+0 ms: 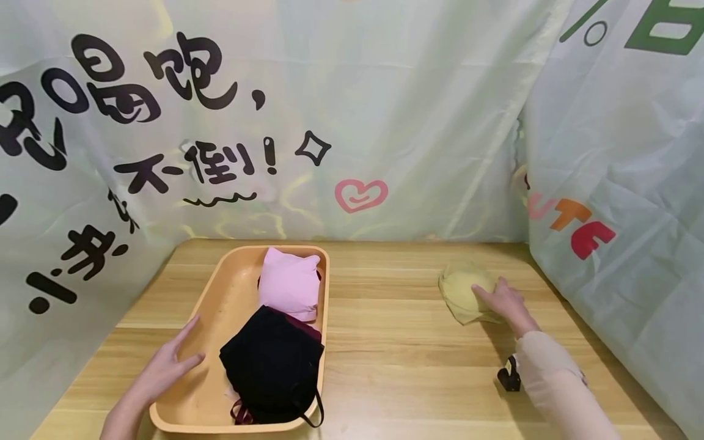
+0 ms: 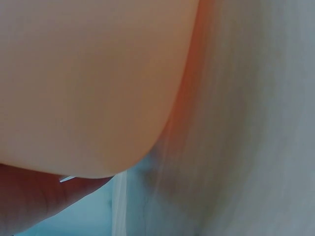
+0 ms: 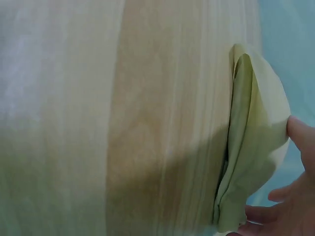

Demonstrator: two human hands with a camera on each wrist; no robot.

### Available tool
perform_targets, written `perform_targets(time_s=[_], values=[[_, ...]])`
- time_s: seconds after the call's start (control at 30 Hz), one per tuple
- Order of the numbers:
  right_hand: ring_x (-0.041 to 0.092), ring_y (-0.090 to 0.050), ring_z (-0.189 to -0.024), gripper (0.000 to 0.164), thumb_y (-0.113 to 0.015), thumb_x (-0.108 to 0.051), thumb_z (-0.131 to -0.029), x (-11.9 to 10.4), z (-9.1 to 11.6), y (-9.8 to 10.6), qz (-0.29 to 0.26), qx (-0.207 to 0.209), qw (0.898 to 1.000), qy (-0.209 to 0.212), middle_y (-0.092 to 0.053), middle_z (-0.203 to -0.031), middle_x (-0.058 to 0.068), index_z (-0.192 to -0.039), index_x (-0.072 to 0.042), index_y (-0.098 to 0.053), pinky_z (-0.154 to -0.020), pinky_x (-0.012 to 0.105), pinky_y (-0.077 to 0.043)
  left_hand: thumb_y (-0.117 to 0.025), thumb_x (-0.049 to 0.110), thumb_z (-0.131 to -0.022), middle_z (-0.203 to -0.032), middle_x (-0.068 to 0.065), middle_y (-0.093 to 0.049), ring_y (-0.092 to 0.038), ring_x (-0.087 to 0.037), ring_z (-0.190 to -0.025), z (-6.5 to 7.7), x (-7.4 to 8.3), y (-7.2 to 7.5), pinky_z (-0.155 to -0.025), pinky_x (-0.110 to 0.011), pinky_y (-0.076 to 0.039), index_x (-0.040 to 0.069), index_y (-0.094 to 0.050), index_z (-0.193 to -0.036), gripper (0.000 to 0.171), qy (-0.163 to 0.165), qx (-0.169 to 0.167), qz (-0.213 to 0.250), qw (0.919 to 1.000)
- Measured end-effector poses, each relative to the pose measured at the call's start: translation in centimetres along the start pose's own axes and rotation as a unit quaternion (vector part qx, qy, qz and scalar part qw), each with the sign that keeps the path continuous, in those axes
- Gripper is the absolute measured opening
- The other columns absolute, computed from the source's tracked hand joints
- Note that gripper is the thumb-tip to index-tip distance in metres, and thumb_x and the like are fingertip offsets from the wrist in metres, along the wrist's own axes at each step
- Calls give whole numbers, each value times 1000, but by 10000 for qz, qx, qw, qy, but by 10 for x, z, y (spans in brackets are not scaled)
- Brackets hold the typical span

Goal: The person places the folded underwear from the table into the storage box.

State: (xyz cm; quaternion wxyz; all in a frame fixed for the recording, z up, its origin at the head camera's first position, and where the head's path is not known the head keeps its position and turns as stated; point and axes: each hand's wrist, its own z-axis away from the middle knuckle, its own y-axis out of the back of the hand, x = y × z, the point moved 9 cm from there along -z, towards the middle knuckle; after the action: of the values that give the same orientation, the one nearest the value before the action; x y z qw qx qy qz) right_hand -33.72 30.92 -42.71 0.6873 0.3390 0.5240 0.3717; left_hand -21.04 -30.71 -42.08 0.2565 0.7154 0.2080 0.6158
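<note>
A folded yellow bra (image 1: 464,290) with a rounded cup lies on the table at the right. My right hand (image 1: 503,302) is over its near right side; the thumb touches the cup. In the right wrist view, fingertips of the right hand (image 3: 290,196) meet the bra (image 3: 261,132) at its cup and lower edge. My left hand (image 1: 165,370) is at the left side of an orange tray (image 1: 206,342), fingers spread. The tray contains a folded black bra (image 1: 272,366) with a strap hanging over the rim, and a pink folded garment (image 1: 290,284) behind it.
A small black object (image 1: 509,374) is beside the right forearm, partly hidden by the sleeve. Printed curtains (image 1: 429,122) enclose the back and sides of the wooden table (image 1: 385,360). Dark red fabric (image 1: 308,327) shows between the garments in the tray.
</note>
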Motion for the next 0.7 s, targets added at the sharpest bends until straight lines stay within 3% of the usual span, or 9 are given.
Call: perform_targets(time_s=[0.1,0.3,0.37,0.43,0.5,0.53,0.6,0.7], values=[[65,-20,-114,93,-38,-50,-91,-1,-2,0,99,23,9999,1,-17,-129,50,-131,26,-3,-96,66,-25,-62,6,-83,-142,-35,-18,-13,-48,-127,-2,-1,-1,-95,-70,-15,3,-17,-145,77,3,-44,69,10000],[65,-13,-116,91,-43,-43,-92,-5,-3,-5,-179,-342,9993,-27,-9,-124,56,-131,25,3,-99,67,-21,-61,7,-84,-143,-33,-18,-11,-38,-130,0,-3,0,-100,-66,-10,6,-17,-146,76,-31,-3,53,10000],[66,-9,-117,92,-45,-40,-91,-4,-2,-7,-240,-440,9987,-94,-5,-124,56,-131,24,7,-99,68,-19,-61,9,-84,-143,-32,-19,-12,-29,-132,0,-3,0,-108,-53,-10,7,-17,-146,75,-44,29,-40,10000],[67,-11,-116,92,-48,-38,-90,-3,-2,-8,-172,-367,9991,-130,-7,-122,57,-131,24,6,-97,69,-20,-61,9,-84,-142,-32,-21,-12,-11,-132,1,-2,0,-112,-29,-10,6,-19,-145,74,-119,74,-160,9998],[68,-15,-114,90,-52,-35,-88,-1,-2,-8,-90,-206,9996,-166,-11,-121,57,-132,23,2,-96,69,-23,-61,10,-84,-141,-32,-24,-12,7,-125,1,-2,1,-102,-7,-8,5,-20,-145,73,-188,130,-300,9993],[68,-17,-114,89,-53,-33,-88,-1,-2,-8,-57,-126,9997,-192,-13,-121,56,-132,22,1,-95,69,-24,-61,10,-84,-141,-32,-25,-12,11,-122,2,-1,1,-97,-2,-8,6,-21,-145,73,-195,145,-344,9991],[67,-19,-113,87,-54,-31,-87,0,-2,-8,-38,28,9997,-234,-16,-121,56,-132,22,-1,-95,68,-25,-61,9,-84,-141,-33,-24,-13,3,-127,1,-1,1,-106,-13,-10,5,-21,-145,73,-191,128,-266,9994],[65,-20,-116,87,-53,-29,-88,-1,-2,-9,-161,50,9995,-266,-16,-125,54,-133,21,2,-98,66,-25,-61,9,-84,-142,-33,-20,-14,-28,-132,0,-2,0,-109,-51,-13,6,-19,-145,75,-71,44,-65,9999]])
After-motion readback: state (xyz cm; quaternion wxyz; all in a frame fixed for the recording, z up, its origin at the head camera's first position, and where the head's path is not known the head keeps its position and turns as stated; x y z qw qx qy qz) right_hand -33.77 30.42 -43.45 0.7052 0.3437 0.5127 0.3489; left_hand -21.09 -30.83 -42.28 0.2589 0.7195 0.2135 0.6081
